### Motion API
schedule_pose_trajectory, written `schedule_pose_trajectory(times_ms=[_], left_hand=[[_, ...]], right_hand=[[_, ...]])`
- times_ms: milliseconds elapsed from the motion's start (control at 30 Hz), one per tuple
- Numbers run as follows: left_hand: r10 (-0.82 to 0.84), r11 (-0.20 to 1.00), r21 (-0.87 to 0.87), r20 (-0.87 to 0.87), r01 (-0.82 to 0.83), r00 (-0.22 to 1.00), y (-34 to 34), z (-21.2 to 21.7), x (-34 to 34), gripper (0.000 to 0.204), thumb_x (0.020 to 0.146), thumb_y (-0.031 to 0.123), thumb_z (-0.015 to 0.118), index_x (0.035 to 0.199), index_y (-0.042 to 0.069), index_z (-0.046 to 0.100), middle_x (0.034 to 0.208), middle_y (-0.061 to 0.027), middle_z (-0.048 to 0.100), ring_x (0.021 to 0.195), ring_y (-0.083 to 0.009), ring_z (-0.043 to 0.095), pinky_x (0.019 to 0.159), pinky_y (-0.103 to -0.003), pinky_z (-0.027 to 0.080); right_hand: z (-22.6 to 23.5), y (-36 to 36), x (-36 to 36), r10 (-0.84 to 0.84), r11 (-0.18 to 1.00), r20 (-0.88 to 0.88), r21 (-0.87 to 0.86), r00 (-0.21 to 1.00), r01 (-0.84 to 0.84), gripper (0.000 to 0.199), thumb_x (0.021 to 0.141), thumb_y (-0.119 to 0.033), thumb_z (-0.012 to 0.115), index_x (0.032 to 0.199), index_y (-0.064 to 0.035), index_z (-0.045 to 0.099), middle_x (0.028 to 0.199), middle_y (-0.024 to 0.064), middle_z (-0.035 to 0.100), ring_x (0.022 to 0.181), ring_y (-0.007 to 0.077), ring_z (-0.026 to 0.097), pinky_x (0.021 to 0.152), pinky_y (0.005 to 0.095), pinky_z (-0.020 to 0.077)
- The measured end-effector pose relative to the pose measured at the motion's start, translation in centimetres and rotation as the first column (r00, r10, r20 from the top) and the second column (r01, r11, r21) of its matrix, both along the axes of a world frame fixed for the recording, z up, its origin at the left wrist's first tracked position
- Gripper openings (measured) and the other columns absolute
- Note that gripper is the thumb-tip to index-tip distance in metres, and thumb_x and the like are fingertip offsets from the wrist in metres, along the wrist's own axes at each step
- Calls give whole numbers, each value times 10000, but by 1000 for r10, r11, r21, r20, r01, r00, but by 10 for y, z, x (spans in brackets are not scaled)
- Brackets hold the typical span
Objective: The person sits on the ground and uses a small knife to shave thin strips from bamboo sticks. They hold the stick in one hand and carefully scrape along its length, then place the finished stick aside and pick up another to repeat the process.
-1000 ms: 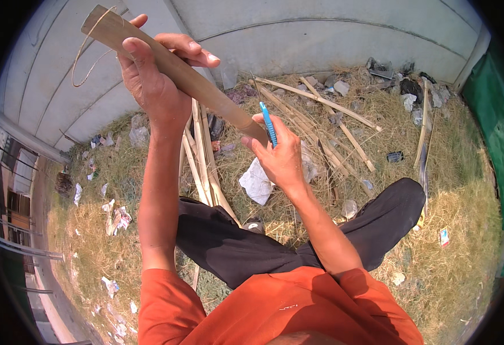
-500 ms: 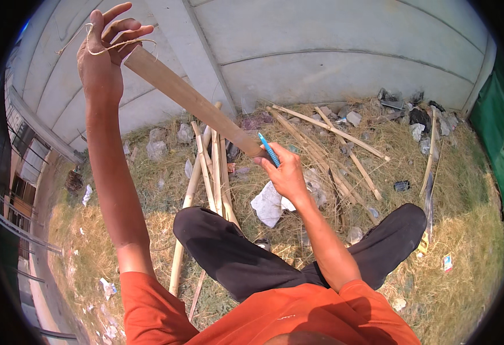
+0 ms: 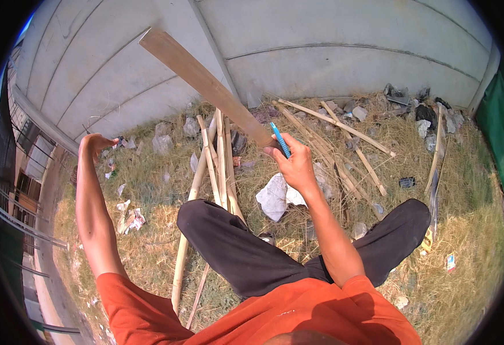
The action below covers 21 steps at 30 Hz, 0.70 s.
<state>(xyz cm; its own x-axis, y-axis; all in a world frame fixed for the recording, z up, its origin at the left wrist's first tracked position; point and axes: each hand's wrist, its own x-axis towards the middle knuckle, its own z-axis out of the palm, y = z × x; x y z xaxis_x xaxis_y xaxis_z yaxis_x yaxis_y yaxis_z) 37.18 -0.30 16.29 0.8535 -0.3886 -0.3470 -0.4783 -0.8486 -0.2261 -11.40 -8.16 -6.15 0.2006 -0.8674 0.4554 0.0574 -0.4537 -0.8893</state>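
My right hand grips the lower end of a long flat bamboo slat, which slants up to the left against the grey wall. The same hand pins a blue-handled knife against the slat. My left hand is stretched far out to the left, over the grass. Its fingers are loose and I see nothing in it. I am sitting on the ground with my legs in black trousers spread out in front.
Several bamboo poles lie on the dry grass between my legs and the concrete wall. More split sticks lie to the right. Stones, paper scraps and litter are scattered about. A green sheet hangs at right.
My left hand has let go of the slat's top end and a thin peeled strip, then swung down and out to the left. The right hand has kept its grip.
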Motion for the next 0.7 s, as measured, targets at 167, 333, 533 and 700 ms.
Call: schedule_pose_trajectory(times_ms=[167,333,533,700], left_hand=[[-622,281,-948,-63,147,781,-13,-21,-122,896,862,695,444,1479,72,260,1430,-202,411,1327,-307,408,1077,-452,318],[-615,-525,-734,678,431,403,-38,33,-250,663,963,618,277,1259,83,534,1057,-110,653,924,-158,592,764,-306,467],[-436,-751,-604,757,267,486,-48,35,-306,296,1022,328,418,1028,60,544,755,-32,518,595,-82,445,525,-244,343],[-768,-601,-799,569,-23,295,-50,42,-355,243,980,278,346,997,79,484,807,-23,490,638,-80,454,537,-224,333]], right_hand=[[5,2,5,34,999,-55,-32,998,-35,221,823,-42,648,1035,9,617,856,116,701,791,175,677,695,320,512],[18,6,-8,-37,997,-314,-83,949,12,306,851,-195,691,1078,-5,615,877,80,680,704,132,607,666,303,492],[128,55,-39,5,994,-106,-113,994,-17,324,1007,-244,434,1243,-29,489,762,33,510,553,79,442,527,263,395],[183,101,-51,52,984,-28,-170,998,-56,329,1012,-191,384,1291,-20,418,620,9,443,500,80,435,475,269,378]])
